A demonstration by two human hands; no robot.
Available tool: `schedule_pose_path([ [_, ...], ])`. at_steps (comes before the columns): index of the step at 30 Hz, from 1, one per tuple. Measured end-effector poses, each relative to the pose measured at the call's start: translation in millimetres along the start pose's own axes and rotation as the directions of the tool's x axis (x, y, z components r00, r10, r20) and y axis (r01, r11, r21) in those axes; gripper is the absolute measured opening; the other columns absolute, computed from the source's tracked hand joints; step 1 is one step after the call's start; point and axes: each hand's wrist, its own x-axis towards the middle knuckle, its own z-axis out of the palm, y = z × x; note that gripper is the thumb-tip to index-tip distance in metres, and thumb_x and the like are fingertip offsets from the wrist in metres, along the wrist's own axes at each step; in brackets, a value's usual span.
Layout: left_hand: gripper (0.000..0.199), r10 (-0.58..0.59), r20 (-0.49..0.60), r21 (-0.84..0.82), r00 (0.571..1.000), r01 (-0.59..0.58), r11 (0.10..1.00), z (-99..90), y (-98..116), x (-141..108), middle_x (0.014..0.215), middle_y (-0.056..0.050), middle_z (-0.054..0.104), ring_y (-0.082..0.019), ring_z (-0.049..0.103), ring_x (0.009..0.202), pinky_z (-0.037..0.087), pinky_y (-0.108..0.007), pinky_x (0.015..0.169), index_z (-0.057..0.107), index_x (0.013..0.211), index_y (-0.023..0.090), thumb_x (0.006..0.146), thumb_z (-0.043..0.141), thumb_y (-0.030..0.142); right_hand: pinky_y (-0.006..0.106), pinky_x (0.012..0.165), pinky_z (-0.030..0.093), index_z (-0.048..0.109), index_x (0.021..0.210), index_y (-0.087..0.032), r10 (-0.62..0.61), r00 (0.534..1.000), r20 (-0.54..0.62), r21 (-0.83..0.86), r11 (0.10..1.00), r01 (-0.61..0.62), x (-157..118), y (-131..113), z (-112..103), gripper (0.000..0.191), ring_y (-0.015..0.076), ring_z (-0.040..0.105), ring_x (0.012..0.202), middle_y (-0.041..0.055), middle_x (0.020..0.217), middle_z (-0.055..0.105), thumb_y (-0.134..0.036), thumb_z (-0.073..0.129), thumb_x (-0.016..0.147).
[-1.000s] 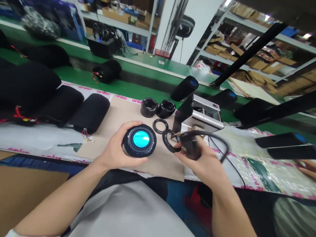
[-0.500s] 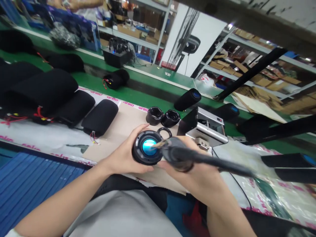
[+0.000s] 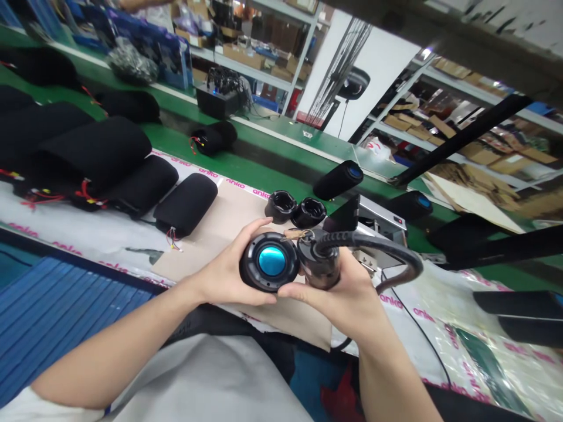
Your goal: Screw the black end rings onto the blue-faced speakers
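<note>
My left hand [image 3: 231,266] wraps round a black cylindrical speaker [image 3: 248,275], its round end with a shiny blue disc turned up toward me. In my right hand [image 3: 341,299] is an electric screwdriver [image 3: 320,264], its top facing me and a thick black cable curving off to the right. The screwdriver is right beside the speaker's rim; its tip is hidden beneath its body. My right thumb reaches to the speaker's lower edge. Just beyond both hands stand two black ring-shaped caps [image 3: 281,205] on a beige board [image 3: 224,214].
Several black fabric-covered speaker bodies [image 3: 187,205] with red wires lie at the left. A silver-and-black machine [image 3: 382,220] stands beyond my right hand. More speakers [image 3: 338,179] rest on the green bench [image 3: 272,155]. A blue ribbed surface [image 3: 74,334] is at the lower left.
The screwdriver has swung more upright, and its cable now arches to the right. A thin black ring beside the speaker is now hidden. My left hand still holds the speaker.
</note>
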Motion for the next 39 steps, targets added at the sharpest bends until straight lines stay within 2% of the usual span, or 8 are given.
schedule_pose_path([
  [7, 0.123, -0.002, -0.03, 0.036, 1.0, 0.003, 0.999, -0.2, -2, -1, 0.156, -0.016, 0.06, -0.04, 0.062, 0.146, 0.051, -0.057, 0.124, 0.035, 0.167, 0.035, 0.065, 0.104, 0.031, 0.045, 0.117, 0.059, 0.072, 0.13, -0.03, -0.046, 0.999, 0.003, 0.121, 0.992, 0.045, -2, 5, 2, 0.065, 0.0288, 0.069, 0.132, 0.003, 0.138, 0.073, -0.034, 0.101, 0.072],
  [14, 0.121, -0.023, -0.025, 0.026, 0.999, 0.023, 0.999, -0.7, 1, 0, 0.158, -0.016, 0.059, -0.04, 0.063, 0.145, 0.054, -0.055, 0.121, 0.035, 0.166, 0.034, 0.066, 0.103, 0.033, 0.027, 0.087, 0.065, 0.076, 0.119, -0.034, -0.067, 0.998, -0.003, -0.073, 0.995, 0.067, -3, 5, 2, 0.051, 0.0201, 0.075, 0.107, -0.0037, 0.116, 0.077, -0.033, 0.1, 0.074],
  [18, 0.118, -0.002, -0.02, 0.047, 1.0, 0.003, 0.999, -2.0, -3, -2, 0.16, -0.014, 0.058, -0.039, 0.06, 0.148, 0.052, -0.054, 0.124, 0.038, 0.164, 0.036, 0.066, 0.104, 0.033, 0.025, 0.069, 0.061, 0.074, 0.11, -0.033, -0.001, 1.0, 0.005, -0.236, 0.972, 0.002, 0, 0, -5, 0.047, 0.0171, 0.072, 0.083, -0.0066, 0.089, 0.073, -0.04, 0.101, 0.072],
  [20, 0.119, 0.002, -0.037, 0.066, 0.999, 0.0, 0.998, -2.4, -5, -3, 0.159, -0.014, 0.057, -0.04, 0.059, 0.149, 0.049, -0.056, 0.126, 0.039, 0.163, 0.036, 0.064, 0.105, 0.034, 0.025, 0.066, 0.058, 0.073, 0.113, -0.034, 0.03, 0.999, 0.036, -0.302, 0.953, -0.018, 4, -6, -9, 0.05, 0.0174, 0.071, 0.081, -0.0071, 0.088, 0.074, -0.042, 0.1, 0.071],
  [28, 0.125, 0.045, -0.096, 0.008, 0.994, -0.044, 0.999, 1.4, -8, -8, 0.162, -0.013, 0.053, -0.041, 0.056, 0.15, 0.046, -0.058, 0.129, 0.041, 0.162, 0.037, 0.057, 0.108, 0.043, 0.025, 0.067, 0.06, 0.074, 0.12, -0.036, 0.007, 0.999, 0.052, -0.417, 0.909, 0.016, 5, -22, -7, 0.049, 0.0204, 0.075, 0.089, -0.0024, 0.105, 0.078, -0.036, 0.095, 0.075],
  [33, 0.105, -0.022, -0.169, -0.118, 0.985, 0.002, 0.993, 14.0, 0, -6, 0.154, -0.013, 0.063, -0.041, 0.064, 0.142, 0.052, -0.056, 0.123, 0.054, 0.148, 0.033, 0.059, 0.107, 0.046, 0.032, 0.071, 0.061, 0.074, 0.115, -0.032, 0.127, 0.992, 0.024, -0.333, 0.936, -0.111, 2, -14, -4, 0.048, 0.0222, 0.072, 0.079, -0.0021, 0.086, 0.075, -0.042, 0.094, 0.073],
  [37, 0.102, -0.033, -0.194, -0.112, 0.981, 0.012, 0.994, 20.6, -2, -7, 0.15, -0.013, 0.067, -0.04, 0.066, 0.14, 0.053, -0.054, 0.12, 0.052, 0.145, 0.032, 0.06, 0.107, 0.042, 0.039, 0.095, 0.062, 0.071, 0.13, -0.033, 0.188, 0.98, 0.07, -0.134, 0.975, -0.177, 11, -7, -8, 0.073, 0.0276, 0.074, 0.111, -0.0001, 0.122, 0.078, -0.046, 0.1, 0.064],
  [39, 0.102, -0.005, -0.226, -0.049, 0.974, -0.007, 0.999, 20.8, -5, -9, 0.15, -0.013, 0.065, -0.04, 0.064, 0.142, 0.051, -0.054, 0.121, 0.051, 0.145, 0.032, 0.06, 0.107, 0.04, 0.039, 0.096, 0.062, 0.072, 0.127, -0.031, 0.18, 0.978, 0.102, -0.115, 0.979, -0.168, 13, -8, -9, 0.073, 0.0275, 0.074, 0.111, 0.0006, 0.121, 0.078, -0.045, 0.101, 0.062],
])
